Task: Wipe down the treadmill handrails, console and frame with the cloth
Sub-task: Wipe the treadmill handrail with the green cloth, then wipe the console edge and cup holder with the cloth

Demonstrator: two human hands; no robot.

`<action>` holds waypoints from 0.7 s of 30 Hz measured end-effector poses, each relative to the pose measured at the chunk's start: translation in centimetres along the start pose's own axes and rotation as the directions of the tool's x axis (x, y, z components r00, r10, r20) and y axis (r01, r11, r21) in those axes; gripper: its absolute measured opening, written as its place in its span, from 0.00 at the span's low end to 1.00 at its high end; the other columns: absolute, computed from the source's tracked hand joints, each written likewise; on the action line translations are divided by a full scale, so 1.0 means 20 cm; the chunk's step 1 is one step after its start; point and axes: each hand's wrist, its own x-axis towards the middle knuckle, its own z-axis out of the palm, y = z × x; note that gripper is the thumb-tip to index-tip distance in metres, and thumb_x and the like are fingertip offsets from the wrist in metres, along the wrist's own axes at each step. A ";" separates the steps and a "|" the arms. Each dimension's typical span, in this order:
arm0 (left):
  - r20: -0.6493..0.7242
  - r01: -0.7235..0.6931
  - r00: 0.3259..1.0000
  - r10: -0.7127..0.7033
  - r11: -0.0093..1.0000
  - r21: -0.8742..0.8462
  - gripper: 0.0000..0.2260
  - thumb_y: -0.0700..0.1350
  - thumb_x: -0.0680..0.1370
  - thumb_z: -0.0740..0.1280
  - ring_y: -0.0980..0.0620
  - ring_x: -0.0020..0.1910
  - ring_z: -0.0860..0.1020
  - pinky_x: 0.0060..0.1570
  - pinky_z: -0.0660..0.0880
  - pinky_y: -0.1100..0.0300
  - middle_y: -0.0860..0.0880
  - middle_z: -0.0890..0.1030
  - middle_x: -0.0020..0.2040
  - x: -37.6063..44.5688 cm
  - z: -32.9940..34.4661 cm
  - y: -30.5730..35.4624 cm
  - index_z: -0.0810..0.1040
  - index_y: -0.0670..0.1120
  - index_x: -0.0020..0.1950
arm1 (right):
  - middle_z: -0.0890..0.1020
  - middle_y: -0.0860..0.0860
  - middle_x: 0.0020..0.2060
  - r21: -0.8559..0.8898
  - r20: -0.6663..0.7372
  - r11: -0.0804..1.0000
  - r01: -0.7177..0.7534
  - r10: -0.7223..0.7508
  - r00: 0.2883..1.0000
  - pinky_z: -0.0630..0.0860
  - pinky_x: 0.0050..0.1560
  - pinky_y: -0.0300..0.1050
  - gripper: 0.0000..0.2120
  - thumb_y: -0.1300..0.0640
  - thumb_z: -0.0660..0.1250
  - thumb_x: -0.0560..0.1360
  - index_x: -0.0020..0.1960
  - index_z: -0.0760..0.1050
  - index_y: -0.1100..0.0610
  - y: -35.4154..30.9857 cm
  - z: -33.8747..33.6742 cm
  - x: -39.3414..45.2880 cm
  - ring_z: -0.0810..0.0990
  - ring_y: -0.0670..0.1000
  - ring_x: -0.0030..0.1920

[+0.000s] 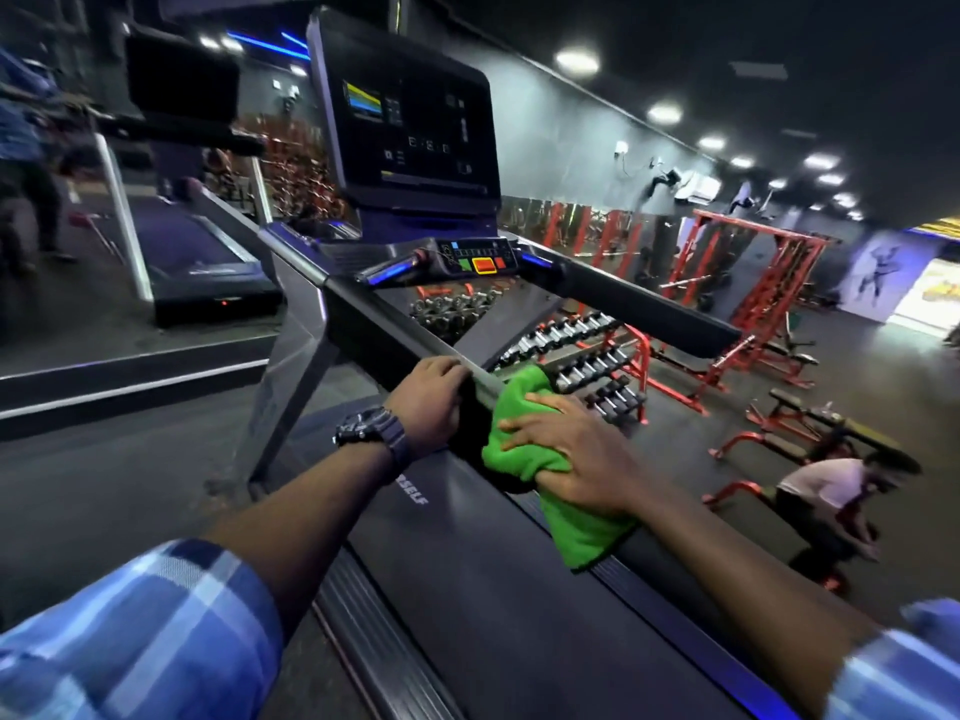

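Gym; L hand [434,394] grips handrail [363,309]; R hand [574,454] flat on cloth [524,407].

We count two treadmills [467,589] [197,241], one cloth [524,444], two hands [431,392] [576,449], one watch [369,431], two handrails [395,324] [649,304].

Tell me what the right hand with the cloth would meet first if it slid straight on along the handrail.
The right hand, pressing the green cloth on the near handrail, points up-left; it would probably meet the left hand gripping that rail first.
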 end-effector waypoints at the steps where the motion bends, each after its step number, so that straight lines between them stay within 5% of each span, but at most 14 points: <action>1: 0.005 0.009 1.000 -0.009 1.000 0.004 0.21 0.45 0.70 0.55 0.38 0.59 0.75 0.62 0.72 0.50 0.38 0.77 0.60 -0.01 -0.01 0.03 0.77 0.39 0.58 | 0.76 0.40 0.65 0.119 -0.037 0.992 -0.048 0.053 0.998 0.57 0.71 0.35 0.23 0.51 0.62 0.67 0.62 0.78 0.47 0.04 0.00 -0.03 0.67 0.45 0.70; 3: 0.016 0.010 1.000 -0.011 1.000 0.026 0.17 0.44 0.73 0.59 0.39 0.59 0.76 0.62 0.71 0.51 0.39 0.78 0.59 -0.02 -0.03 0.10 0.77 0.39 0.57 | 0.76 0.43 0.64 0.385 -0.048 0.890 -0.244 0.283 0.958 0.61 0.63 0.29 0.21 0.55 0.65 0.73 0.66 0.75 0.51 0.09 -0.01 0.01 0.71 0.45 0.65; 5: 0.015 0.025 1.000 -0.026 0.998 0.062 0.15 0.44 0.75 0.61 0.39 0.58 0.76 0.61 0.71 0.52 0.39 0.78 0.59 0.00 -0.02 0.17 0.77 0.39 0.57 | 0.78 0.47 0.60 0.592 0.090 0.689 -0.419 0.460 0.883 0.67 0.56 0.37 0.17 0.59 0.66 0.76 0.65 0.75 0.53 0.12 -0.01 0.13 0.75 0.49 0.60; 9: -0.004 0.141 0.990 -0.141 0.986 0.086 0.23 0.52 0.71 0.50 0.38 0.51 0.77 0.54 0.72 0.50 0.38 0.79 0.50 0.01 0.01 0.34 0.76 0.38 0.49 | 0.79 0.48 0.57 0.667 0.032 0.696 -0.265 0.328 0.944 0.69 0.60 0.44 0.20 0.60 0.67 0.73 0.64 0.76 0.52 0.14 0.02 0.17 0.76 0.49 0.57; 15: -0.064 0.374 0.926 -0.371 0.926 0.051 0.16 0.47 0.73 0.55 0.40 0.55 0.75 0.54 0.67 0.55 0.38 0.79 0.53 0.03 0.11 0.62 0.76 0.39 0.52 | 0.82 0.54 0.45 0.983 0.113 0.081 -0.165 0.438 0.892 0.73 0.50 0.47 0.17 0.56 0.68 0.67 0.55 0.81 0.56 0.25 0.14 -0.14 0.78 0.51 0.45; 18: -0.057 0.464 0.886 -0.461 0.884 0.063 0.14 0.45 0.78 0.57 0.38 0.55 0.74 0.53 0.64 0.53 0.34 0.78 0.52 0.07 0.13 0.74 0.75 0.35 0.51 | 0.84 0.55 0.49 0.978 0.185 0.010 -0.208 0.413 0.892 0.75 0.54 0.50 0.16 0.53 0.69 0.69 0.55 0.80 0.56 0.25 0.14 -0.03 0.80 0.53 0.48; 21: -0.063 0.558 0.829 -0.555 0.820 0.128 0.13 0.45 0.78 0.60 0.37 0.54 0.75 0.50 0.68 0.52 0.34 0.77 0.54 0.10 0.13 0.76 0.75 0.36 0.51 | 0.86 0.50 0.51 0.980 0.201 -0.048 -0.195 0.265 0.943 0.75 0.64 0.56 0.23 0.45 0.70 0.60 0.54 0.82 0.52 0.37 0.32 0.20 0.83 0.53 0.53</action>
